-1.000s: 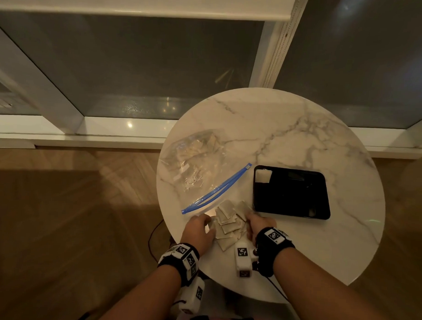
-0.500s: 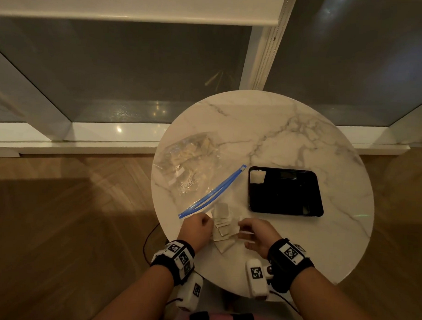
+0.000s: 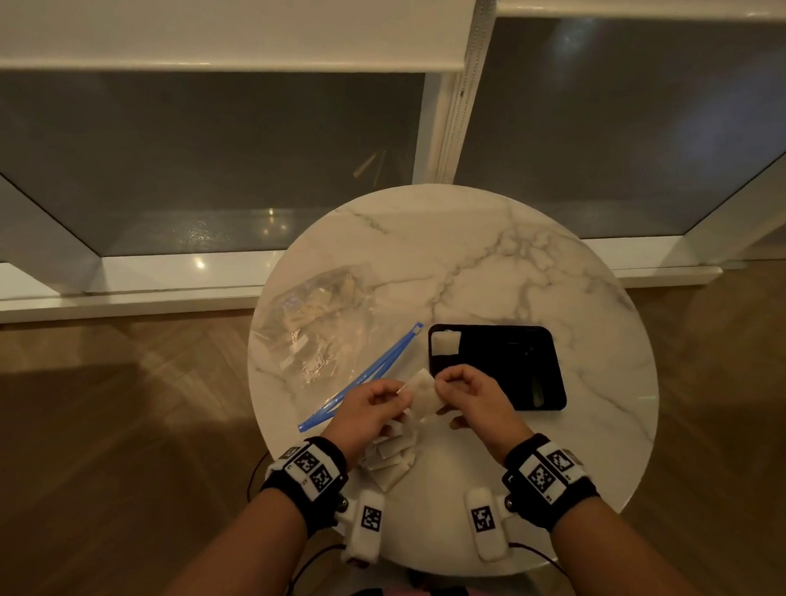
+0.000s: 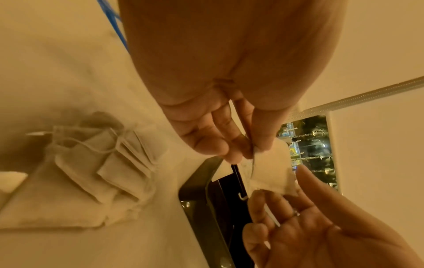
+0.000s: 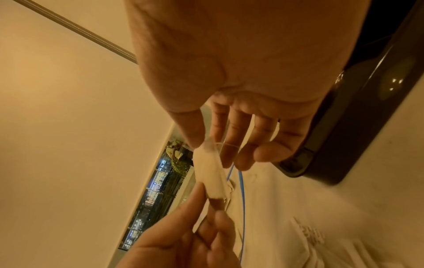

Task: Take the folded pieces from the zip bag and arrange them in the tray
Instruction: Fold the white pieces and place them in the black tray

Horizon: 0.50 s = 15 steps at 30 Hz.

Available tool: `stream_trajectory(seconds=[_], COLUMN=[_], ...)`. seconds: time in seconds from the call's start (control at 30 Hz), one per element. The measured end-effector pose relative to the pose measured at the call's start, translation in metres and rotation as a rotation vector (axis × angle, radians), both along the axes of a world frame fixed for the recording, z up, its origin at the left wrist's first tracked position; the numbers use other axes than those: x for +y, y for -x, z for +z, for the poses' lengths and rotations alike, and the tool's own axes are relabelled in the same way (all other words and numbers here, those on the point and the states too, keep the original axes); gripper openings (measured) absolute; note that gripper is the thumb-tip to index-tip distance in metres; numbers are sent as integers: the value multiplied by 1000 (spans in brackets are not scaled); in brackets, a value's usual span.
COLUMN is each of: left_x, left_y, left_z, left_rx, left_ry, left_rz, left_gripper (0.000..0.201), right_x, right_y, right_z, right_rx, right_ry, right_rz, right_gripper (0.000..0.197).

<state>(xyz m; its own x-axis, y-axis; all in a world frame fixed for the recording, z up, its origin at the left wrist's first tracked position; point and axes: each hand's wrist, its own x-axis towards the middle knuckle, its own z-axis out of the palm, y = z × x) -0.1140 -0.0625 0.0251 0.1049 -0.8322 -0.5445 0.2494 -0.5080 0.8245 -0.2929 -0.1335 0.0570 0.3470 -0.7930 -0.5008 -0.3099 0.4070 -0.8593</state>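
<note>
Both hands hold one white folded piece (image 3: 423,391) up above the table, just in front of the black tray (image 3: 513,382). My left hand (image 3: 401,395) pinches its left corner (image 4: 268,168). My right hand (image 3: 441,386) pinches the opposite corner (image 5: 210,172). One white piece (image 3: 445,344) lies in the tray's far left corner. A pile of folded pieces (image 3: 390,458) with strings lies on the table below my left hand (image 4: 110,163). The clear zip bag (image 3: 319,326) with a blue zipper (image 3: 370,375) lies at the left, with more pieces inside.
The round marble table (image 3: 517,266) stands before a window with a rolled blind. Wood floor surrounds it. The tray's rim (image 4: 195,208) is close to both hands; the tray (image 5: 355,127) shows dark beside my right palm.
Both hands left the pile on the table and rose with a single piece, now held between them near the tray's front left corner.
</note>
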Motion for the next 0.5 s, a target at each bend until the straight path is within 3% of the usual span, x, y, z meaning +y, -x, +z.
stream_trajectory(seconds=[0.13, 0.37, 0.5], left_x=[-13, -32, -41], left_y=[15, 39, 47], left_z=[0, -4, -10], left_rx=[53, 20, -107], left_ry=[5, -21, -8], left_rz=[134, 113, 156], left_gripper=[20, 19, 11], right_x=[-6, -26, -43], right_y=[11, 23, 33], right_z=[-6, -15, -24], right_rx=[-10, -5, 35], right_ry=[-13, 55, 92], right_rz=[22, 8, 13], right_gripper=[17, 10, 6])
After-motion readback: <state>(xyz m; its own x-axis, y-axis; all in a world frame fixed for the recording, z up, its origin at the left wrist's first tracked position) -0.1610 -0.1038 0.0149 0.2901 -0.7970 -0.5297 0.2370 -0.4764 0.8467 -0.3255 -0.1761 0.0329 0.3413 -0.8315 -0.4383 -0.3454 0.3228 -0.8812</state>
